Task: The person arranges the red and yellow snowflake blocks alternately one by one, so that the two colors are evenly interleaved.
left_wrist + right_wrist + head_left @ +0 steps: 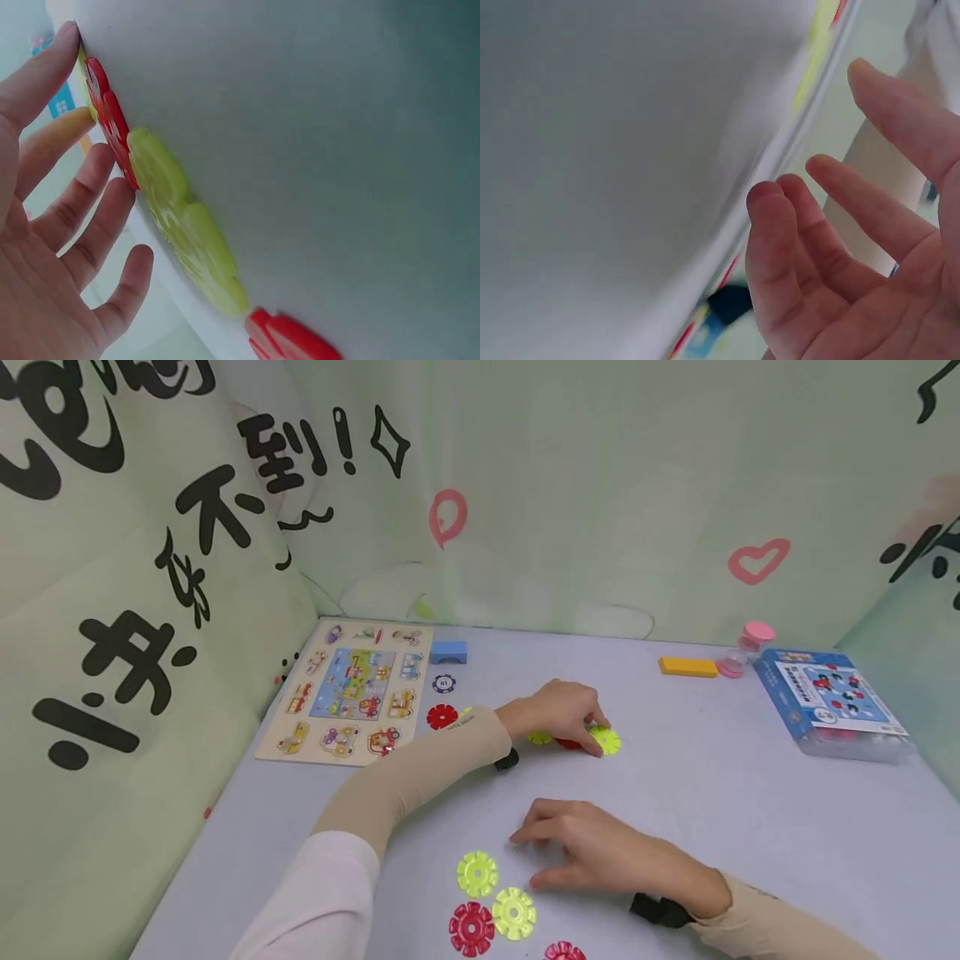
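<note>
My left hand (562,710) reaches far over the table, pinching a yellow-green notched plastic disc (609,742) between thumb and forefinger. The disc lies at the right end of a row of similar discs. Beside it a red notched disc (109,124) sits under the fingers, followed by another yellow-green disc (187,225). The left forearm hides part of the row. Nearer me, my right hand (592,847) hovers with fingers loosely bent and nothing in them. Two yellow-green discs, one a front disc (514,913), and a red disc (472,929) lie to its left.
A wooden picture puzzle board (405,727) lies at the back left, with a blue block (448,652) and a dark chip (444,683) beside it. Back right are a yellow block (688,667), a pink-capped bottle (742,652) and a blue box (832,702). Another red disc (564,952) shows at the bottom edge.
</note>
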Available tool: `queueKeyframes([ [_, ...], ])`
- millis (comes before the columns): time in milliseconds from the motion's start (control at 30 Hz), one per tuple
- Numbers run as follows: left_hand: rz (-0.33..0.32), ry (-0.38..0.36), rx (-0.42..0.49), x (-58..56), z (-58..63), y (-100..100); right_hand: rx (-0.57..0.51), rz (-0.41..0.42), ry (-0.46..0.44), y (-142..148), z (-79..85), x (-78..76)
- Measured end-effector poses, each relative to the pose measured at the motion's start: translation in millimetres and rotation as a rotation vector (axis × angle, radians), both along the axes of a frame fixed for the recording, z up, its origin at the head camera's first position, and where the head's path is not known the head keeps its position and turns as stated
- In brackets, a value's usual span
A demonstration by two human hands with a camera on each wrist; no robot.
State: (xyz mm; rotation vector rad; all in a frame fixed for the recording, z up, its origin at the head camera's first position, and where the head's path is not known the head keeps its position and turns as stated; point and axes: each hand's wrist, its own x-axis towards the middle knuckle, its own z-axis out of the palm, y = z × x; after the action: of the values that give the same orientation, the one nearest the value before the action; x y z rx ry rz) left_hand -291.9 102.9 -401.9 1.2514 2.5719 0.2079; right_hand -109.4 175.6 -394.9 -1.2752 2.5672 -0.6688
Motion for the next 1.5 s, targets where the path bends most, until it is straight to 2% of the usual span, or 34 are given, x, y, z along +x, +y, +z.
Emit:
queueKeyframes([
  [200, 0.002, 0.027, -0.025, 0.9, -1.6, 1.6, 0.055, 0.241, 0.105, -41.3, 2.8, 24.3],
  [333, 0.006, 0.037, -0.039, 0.7, -2.2, 2.2, 0.106, 0.428, 0.274, -61.0, 0.8, 35.9],
  [433, 0.010, 0.036, -0.043, 1.0, -2.2, 2.2, 0.162, 0.494, 0.359, -69.1, -1.7, 38.7],
  [500, 0.011, 0.031, -0.046, 1.6, -2.2, 1.7, 0.181, 0.498, 0.361, -71.9, -3.0, 38.6],
  [700, 0.015, 0.023, -0.046, 3.9, -0.2, 0.5, 0.151, 0.472, 0.264, -75.4, -7.1, 34.9],
  [1033, 0.005, 0.033, -0.035, 4.5, 1.0, 0.3, 0.190, 0.348, 0.219, -74.5, -5.8, 29.0],
  [1167, 0.006, 0.036, -0.040, 3.9, 0.4, 0.9, 0.173, 0.371, 0.178, -74.3, -4.7, 30.7],
  [1367, 0.005, 0.037, -0.044, 4.1, 0.1, 0.9, 0.124, 0.463, 0.174, -72.9, -4.8, 32.4],
  [1500, 0.010, 0.036, -0.046, 4.3, 0.2, 1.3, 0.135, 0.505, 0.138, -72.4, -3.9, 29.9],
])
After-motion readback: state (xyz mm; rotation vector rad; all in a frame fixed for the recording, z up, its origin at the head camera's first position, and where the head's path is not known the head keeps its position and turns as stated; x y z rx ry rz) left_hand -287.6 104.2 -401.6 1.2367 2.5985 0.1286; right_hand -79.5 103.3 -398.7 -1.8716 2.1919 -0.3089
